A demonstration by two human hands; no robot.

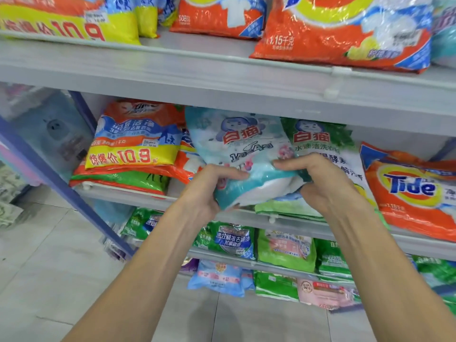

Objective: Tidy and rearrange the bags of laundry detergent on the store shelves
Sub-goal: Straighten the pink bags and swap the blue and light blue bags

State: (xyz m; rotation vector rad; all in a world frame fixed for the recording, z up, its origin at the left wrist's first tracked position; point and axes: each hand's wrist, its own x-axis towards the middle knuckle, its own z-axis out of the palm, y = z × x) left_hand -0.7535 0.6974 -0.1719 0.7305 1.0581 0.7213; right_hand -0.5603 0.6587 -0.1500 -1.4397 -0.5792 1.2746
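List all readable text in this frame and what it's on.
"Tide": orange bag, middle shelf, right.
"惊爆价10.9": yellow-banded bag, same shelf, left.
"白猫": pale blue bag gripped by left hand and right hand.
"白猫": green bag beside it.
"1.15千克": large orange bag, top shelf.
Smaller print, lower bags: too blurred.

A pale blue-and-white detergent bag (pixel 237 149) with red characters stood tilted at the front of the middle shelf (pixel 123 191), its crumpled lower edge gripped by the left hand (pixel 209 191) and right hand (pixel 318 183). A green-and-white bag (pixel 325 149) of the same brand lay just beside it on the right, an orange Tide bag (pixel 414 191) farther right, and an orange-and-yellow bag (pixel 138 141) marked 10.9 topped a stack on the left.
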